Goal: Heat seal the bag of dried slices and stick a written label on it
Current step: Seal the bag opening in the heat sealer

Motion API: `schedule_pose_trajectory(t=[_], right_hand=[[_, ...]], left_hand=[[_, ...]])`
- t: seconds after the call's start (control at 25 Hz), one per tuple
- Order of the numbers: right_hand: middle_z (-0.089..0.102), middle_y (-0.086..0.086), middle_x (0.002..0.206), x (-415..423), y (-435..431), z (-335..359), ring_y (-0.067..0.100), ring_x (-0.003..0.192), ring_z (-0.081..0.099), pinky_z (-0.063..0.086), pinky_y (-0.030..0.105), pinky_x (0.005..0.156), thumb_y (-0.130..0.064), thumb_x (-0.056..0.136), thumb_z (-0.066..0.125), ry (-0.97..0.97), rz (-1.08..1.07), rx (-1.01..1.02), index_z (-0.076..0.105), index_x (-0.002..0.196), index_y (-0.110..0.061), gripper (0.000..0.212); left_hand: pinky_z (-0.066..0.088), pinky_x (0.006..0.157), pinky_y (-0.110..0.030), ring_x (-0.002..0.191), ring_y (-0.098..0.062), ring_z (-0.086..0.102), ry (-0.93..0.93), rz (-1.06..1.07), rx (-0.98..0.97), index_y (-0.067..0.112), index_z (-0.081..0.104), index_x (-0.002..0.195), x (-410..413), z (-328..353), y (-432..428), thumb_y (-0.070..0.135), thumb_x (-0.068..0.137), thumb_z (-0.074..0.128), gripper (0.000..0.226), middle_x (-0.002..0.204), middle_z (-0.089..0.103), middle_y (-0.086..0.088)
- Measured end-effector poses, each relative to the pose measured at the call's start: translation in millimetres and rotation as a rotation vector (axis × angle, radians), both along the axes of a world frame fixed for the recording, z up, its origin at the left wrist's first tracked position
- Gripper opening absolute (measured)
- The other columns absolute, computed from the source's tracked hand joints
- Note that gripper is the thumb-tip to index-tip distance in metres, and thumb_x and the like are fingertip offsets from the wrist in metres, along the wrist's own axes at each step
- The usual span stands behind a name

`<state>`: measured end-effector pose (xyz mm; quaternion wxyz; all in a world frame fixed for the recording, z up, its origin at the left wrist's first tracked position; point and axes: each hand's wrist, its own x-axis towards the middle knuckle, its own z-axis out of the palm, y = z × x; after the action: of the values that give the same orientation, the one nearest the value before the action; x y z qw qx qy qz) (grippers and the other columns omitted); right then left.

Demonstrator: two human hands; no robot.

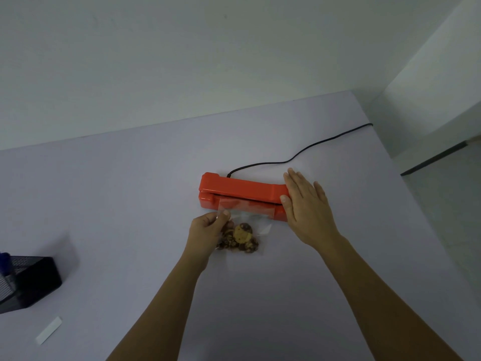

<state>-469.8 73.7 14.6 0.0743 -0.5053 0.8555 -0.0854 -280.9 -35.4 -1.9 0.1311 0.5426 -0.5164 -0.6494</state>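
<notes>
An orange heat sealer [238, 190] lies across the middle of the table. A clear bag [260, 231] of brown and yellow dried slices [240, 237] lies in front of it, with its open top edge tucked under the sealer's lid. My left hand [208, 226] pinches the bag's upper left corner. My right hand [304, 204] lies flat with straight fingers on the right end of the sealer's lid, thumb at the lid's front edge. A white label strip [49, 330] lies at the near left of the table.
The sealer's black cord [299, 155] runs back right to the table's far edge. A black mesh pen holder [26, 280] with pens stands at the left edge. The grey-white table [130, 204] meets a wall behind and drops off on the right.
</notes>
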Motion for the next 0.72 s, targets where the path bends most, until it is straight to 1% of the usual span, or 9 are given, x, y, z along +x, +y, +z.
schedule_pose_trajectory(t=[0.08,0.2,0.24,0.32,0.4,0.48,0.6,0.68,0.72], right_hand=[[0.027,0.007,0.153,-0.1,-0.4,-0.8,0.021,0.141,0.024,0.007,0.038,0.111,-0.046,0.094,0.007,0.017,0.002,0.009,0.027,0.144,-0.009,0.066],[0.030,0.009,0.151,-0.4,-0.1,-2.2,0.022,0.140,0.027,0.009,0.040,0.111,-0.052,0.093,-0.002,0.034,0.008,0.004,0.030,0.142,-0.007,0.074],[0.030,0.009,0.151,-0.6,-0.3,-2.5,0.023,0.140,0.027,0.009,0.040,0.111,-0.052,0.093,-0.002,0.035,0.007,0.000,0.030,0.142,-0.007,0.075],[0.028,0.008,0.152,0.4,0.0,-3.2,0.022,0.141,0.025,0.008,0.039,0.111,-0.050,0.093,0.005,0.027,0.002,-0.003,0.029,0.143,-0.007,0.070],[0.025,0.007,0.154,1.3,0.5,-3.8,0.020,0.142,0.022,0.006,0.038,0.112,-0.046,0.092,0.008,0.019,-0.001,-0.001,0.027,0.144,-0.008,0.067],[0.024,0.007,0.154,1.1,0.4,-4.3,0.020,0.142,0.021,0.005,0.037,0.112,-0.046,0.092,0.008,0.016,-0.002,-0.005,0.026,0.144,-0.008,0.067],[0.024,0.007,0.154,0.6,0.0,-5.0,0.021,0.142,0.022,0.005,0.038,0.112,-0.045,0.092,0.009,0.013,-0.002,-0.007,0.026,0.144,-0.008,0.066],[0.024,0.007,0.154,1.1,0.6,-5.3,0.021,0.142,0.022,0.005,0.039,0.111,-0.045,0.093,0.009,0.018,-0.002,-0.007,0.026,0.144,-0.008,0.065],[0.024,0.007,0.154,1.1,0.9,-5.4,0.021,0.142,0.022,0.006,0.039,0.111,-0.045,0.093,0.009,0.020,-0.002,-0.006,0.026,0.144,-0.008,0.065]], left_hand=[[0.055,0.080,-0.046,0.086,-0.032,0.068,-0.001,-0.007,0.003,0.004,0.071,0.077,0.4,-1.5,-0.7,0.034,0.087,0.061,0.034,0.082,0.073,-0.012],[0.055,0.080,-0.047,0.085,-0.033,0.068,0.004,-0.015,0.004,0.003,0.071,0.076,0.8,-3.9,-1.5,0.034,0.088,0.061,0.034,0.082,0.073,-0.014],[0.055,0.079,-0.045,0.083,-0.032,0.068,0.006,-0.015,-0.002,0.003,0.071,0.076,0.7,-4.2,-1.2,0.034,0.088,0.061,0.034,0.082,0.073,-0.014],[0.055,0.076,-0.043,0.080,-0.030,0.067,0.009,-0.018,-0.011,0.002,0.070,0.076,1.5,-4.4,-0.7,0.034,0.088,0.061,0.035,0.081,0.073,-0.014],[0.055,0.077,-0.045,0.081,-0.031,0.067,0.011,-0.026,-0.012,0.000,0.070,0.078,2.4,-4.7,-0.5,0.034,0.088,0.060,0.036,0.082,0.073,-0.015],[0.055,0.079,-0.048,0.079,-0.030,0.068,0.010,-0.032,-0.010,0.000,0.070,0.079,2.1,-4.3,-0.1,0.033,0.088,0.061,0.036,0.082,0.073,-0.016],[0.055,0.080,-0.049,0.080,-0.030,0.068,0.015,-0.028,0.006,0.000,0.071,0.079,0.8,-5.2,-0.3,0.033,0.088,0.061,0.035,0.083,0.073,-0.016],[0.055,0.076,-0.046,0.079,-0.030,0.067,0.015,-0.026,0.012,0.002,0.071,0.079,1.1,-6.3,-1.1,0.033,0.087,0.061,0.034,0.082,0.073,-0.015],[0.055,0.072,-0.043,0.077,-0.030,0.067,0.017,-0.023,0.017,0.002,0.072,0.078,1.1,-6.4,-1.5,0.032,0.088,0.061,0.033,0.081,0.073,-0.014]])
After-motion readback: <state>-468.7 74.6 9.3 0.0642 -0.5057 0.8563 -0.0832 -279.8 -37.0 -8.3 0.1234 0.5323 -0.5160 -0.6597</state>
